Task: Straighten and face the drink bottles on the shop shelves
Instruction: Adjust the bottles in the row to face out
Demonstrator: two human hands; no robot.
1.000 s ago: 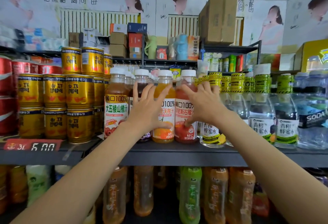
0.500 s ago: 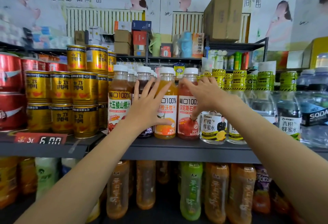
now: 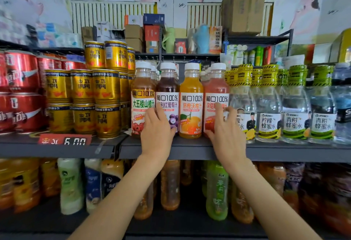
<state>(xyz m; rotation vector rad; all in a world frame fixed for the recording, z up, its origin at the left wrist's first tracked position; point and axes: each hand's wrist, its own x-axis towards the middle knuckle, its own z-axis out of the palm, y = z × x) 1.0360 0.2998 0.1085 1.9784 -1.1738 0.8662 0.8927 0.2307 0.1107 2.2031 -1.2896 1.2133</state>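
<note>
Both hands reach up to the front row of juice bottles on the grey shelf [image 3: 190,149]. On the left, the left hand [image 3: 156,127] lies flat with straight fingers against the lower labels of the brown juice bottle [image 3: 142,95] and the dark purple juice bottle [image 3: 168,89], covering the gap between the two; it grips nothing. Over to the right, the right hand [image 3: 227,127] has its fingers curled round the lower part of the pink juice bottle [image 3: 216,89], thumb side at the front of the label and fingertips wrapping toward its right flank, next to the first of the clear honey-water bottles [image 3: 268,110]. Between the two hands stands the orange juice bottle [image 3: 191,106], untouched, upright, its label facing forward. All four juice bottles stand upright, side by side, white caps up, at the shelf's front edge. Stacked gold cans [image 3: 83,87] sit just left of them, with red cans [image 3: 20,91] beyond and a red price tag [image 3: 64,141] on the shelf lip
</note>
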